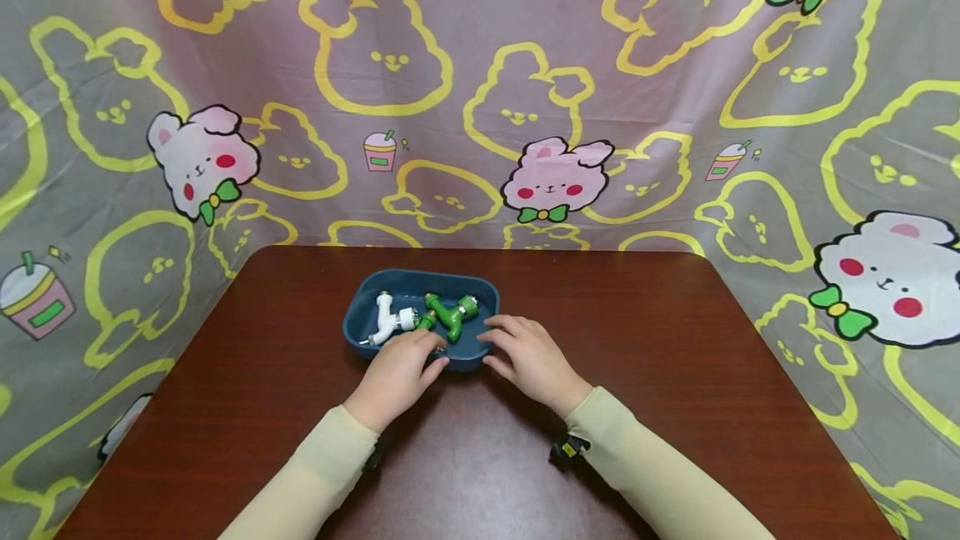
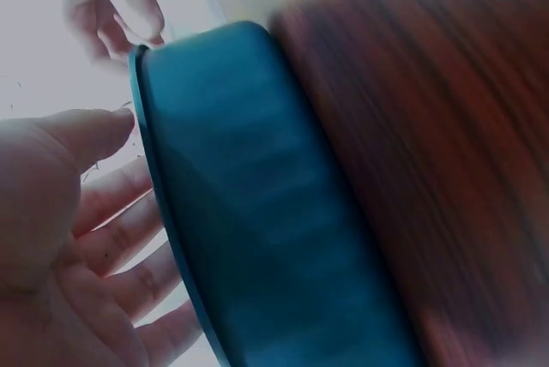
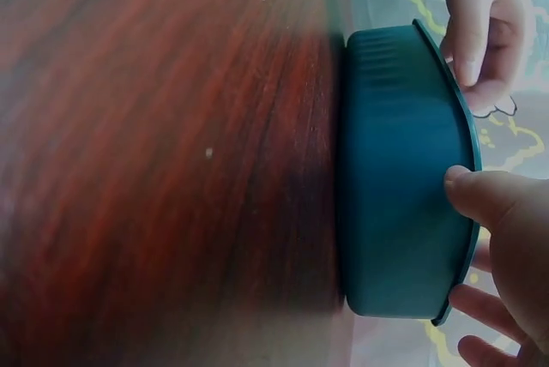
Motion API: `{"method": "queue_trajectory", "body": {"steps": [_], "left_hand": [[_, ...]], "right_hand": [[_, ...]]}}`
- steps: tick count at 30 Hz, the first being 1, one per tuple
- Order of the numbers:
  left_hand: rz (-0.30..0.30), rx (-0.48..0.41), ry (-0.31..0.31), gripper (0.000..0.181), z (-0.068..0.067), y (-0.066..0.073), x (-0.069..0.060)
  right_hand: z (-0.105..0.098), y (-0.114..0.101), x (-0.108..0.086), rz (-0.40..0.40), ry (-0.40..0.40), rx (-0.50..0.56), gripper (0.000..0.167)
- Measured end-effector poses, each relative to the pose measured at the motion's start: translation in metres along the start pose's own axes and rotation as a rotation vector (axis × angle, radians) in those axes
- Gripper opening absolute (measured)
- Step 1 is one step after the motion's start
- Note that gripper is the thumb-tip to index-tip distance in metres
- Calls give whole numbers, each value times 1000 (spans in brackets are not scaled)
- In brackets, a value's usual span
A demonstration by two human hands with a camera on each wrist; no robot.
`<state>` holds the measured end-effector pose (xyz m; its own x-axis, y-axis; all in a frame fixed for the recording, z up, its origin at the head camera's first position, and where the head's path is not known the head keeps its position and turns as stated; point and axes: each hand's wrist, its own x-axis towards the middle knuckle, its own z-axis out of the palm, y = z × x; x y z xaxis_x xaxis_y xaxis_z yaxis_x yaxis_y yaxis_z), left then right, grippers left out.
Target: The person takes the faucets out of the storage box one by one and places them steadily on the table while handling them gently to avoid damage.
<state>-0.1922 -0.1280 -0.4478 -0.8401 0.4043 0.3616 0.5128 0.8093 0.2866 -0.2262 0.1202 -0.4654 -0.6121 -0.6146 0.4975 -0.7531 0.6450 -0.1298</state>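
A blue plastic basin (image 1: 420, 277) stands on the table with several taps in it. A white tap (image 1: 386, 320) lies on the left, and a green tap (image 1: 453, 315) lies right of the middle. Beside it another green piece (image 1: 427, 321) is partly hidden by my left hand (image 1: 397, 375). This hand reaches over the front rim, its fingers loosely bent above the inside; no held thing shows. My right hand (image 1: 536, 361) is at the basin's right front corner, fingers spread at the rim. In the right wrist view its thumb (image 3: 485, 195) lies along the outer wall.
The brown wooden table (image 1: 637, 332) runs around the basin and toward me. A cloth (image 1: 480, 107) printed with cartoon bunnies hangs behind and on both sides. A small black device (image 1: 567, 448) is at my right wrist.
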Motion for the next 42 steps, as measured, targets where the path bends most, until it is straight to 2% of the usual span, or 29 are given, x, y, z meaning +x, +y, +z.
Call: {"method": "queue_trajectory", "body": {"steps": [6,11,16,33,42], "left_hand": [[-11,11,6,17,-2,-9,-5],[9,18,24,10,-2,-11,-5],[29,36,40,8,-1,-10,-4],[33,39,48,8,3,-6,-3],[36,46,43,8,6,0,0]], "right_hand": [[0,0,0,12,-15,1,22],[1,0,1,5,-1,2,17],[1,0,0,-9,10,2,16],[3,5,-3,-5,15,6,20],[-3,7,-7,27,-17,-7,20]]}}
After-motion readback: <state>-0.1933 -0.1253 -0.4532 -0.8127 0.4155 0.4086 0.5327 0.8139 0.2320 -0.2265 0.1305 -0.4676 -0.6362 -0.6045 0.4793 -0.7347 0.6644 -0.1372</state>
